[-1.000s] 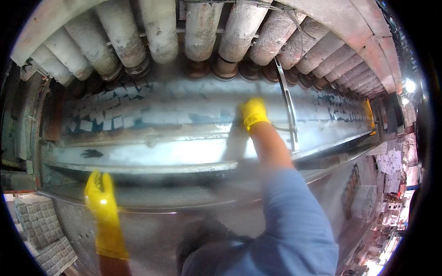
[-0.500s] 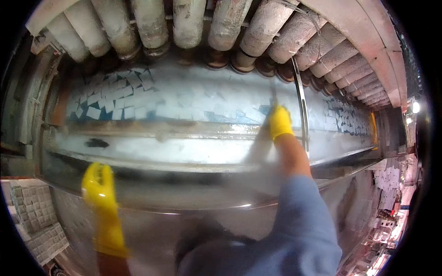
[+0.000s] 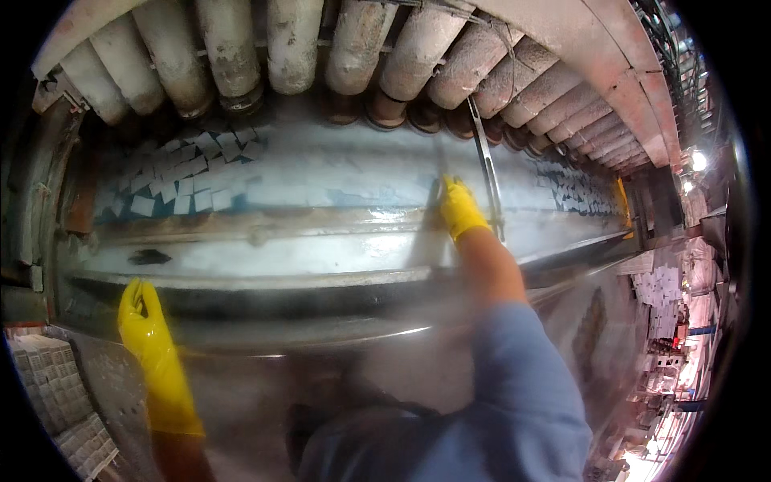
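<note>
Head view: the yellow-gloved right hand extends over a long, misty, pale trough; whether it grasps anything cannot be told. The yellow-gloved left hand, fingers curled, is near the trough's front edge, grip likewise undetermined. Flat white square pieces lie clustered at the trough's left and right. Obstructions: slotted grey metal bar beside the right hand; thick whitish cylinders overhanging the far side.

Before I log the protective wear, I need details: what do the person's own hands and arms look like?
The left hand wears a glossy yellow glove with a long cuff reaching up the forearm. The right hand wears a shorter-looking yellow glove. Above a bare stretch of right forearm comes a plain blue-grey sleeve. No clear markings show.
</note>
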A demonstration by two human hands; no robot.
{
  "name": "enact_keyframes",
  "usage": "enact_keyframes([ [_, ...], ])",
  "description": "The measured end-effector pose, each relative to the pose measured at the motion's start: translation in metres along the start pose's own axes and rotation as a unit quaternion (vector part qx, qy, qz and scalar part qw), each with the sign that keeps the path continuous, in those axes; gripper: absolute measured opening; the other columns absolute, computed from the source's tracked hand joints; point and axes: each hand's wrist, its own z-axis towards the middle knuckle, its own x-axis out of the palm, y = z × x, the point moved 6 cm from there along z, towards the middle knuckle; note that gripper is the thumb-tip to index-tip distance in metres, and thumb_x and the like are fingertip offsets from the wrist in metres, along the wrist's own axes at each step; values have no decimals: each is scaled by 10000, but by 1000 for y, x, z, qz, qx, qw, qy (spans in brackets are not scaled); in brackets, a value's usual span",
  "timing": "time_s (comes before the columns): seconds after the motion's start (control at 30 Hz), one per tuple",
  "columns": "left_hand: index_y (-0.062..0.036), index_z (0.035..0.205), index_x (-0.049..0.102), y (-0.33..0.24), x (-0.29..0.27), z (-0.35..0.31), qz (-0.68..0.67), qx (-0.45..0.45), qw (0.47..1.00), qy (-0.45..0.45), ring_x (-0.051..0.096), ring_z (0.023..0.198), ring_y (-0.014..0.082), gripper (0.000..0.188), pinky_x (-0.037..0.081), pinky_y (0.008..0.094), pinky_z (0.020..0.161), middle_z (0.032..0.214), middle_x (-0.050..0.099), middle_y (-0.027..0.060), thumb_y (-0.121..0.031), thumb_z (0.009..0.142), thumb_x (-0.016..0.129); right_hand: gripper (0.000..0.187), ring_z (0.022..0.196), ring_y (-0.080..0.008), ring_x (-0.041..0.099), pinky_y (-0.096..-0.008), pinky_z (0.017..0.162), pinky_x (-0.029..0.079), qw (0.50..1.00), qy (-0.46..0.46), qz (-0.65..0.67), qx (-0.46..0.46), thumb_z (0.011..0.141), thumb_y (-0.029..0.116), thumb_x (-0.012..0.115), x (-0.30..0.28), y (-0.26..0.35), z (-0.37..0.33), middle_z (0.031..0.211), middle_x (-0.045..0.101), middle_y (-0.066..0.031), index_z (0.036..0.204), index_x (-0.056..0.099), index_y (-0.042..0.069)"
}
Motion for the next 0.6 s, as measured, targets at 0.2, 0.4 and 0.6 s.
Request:
enact_keyframes([
  [0.2, -21, 1185, 703, -32, 1, 37, 62, 27, 998, 11, 705, 993, 233, 311, 542, 332, 889, 1114, 730, 130, -254, 980, 688, 586, 1309, -400, 524, -439, 1106, 426, 986, 60, 89, -124, 894, 302, 685, -90, 55, 6, 1411, 562, -226, 1414, 540, 74],
  [0.4, -60, 1183, 713, -75, 7, 69, 107, 95, 990, 13, 709, 1010, 260, 331, 541, 351, 896, 1095, 744, 122, -290, 944, 721, 589, 1159, -367, 653, -426, 987, 528, 911, 243, 299, -149, 944, 397, 684, -217, 192, -132, 1345, 631, -204, 1425, 546, 86],
  [0.6, -60, 1146, 725, -81, 19, 89, 42, 213, 975, 43, 719, 963, 357, 391, 557, 434, 865, 1059, 743, 177, -355, 890, 743, 325, 743, -310, 723, -377, 676, 561, 968, -78, 194, -141, 938, 326, 702, -243, 255, -152, 861, 735, -180, 1122, 721, 59],
])
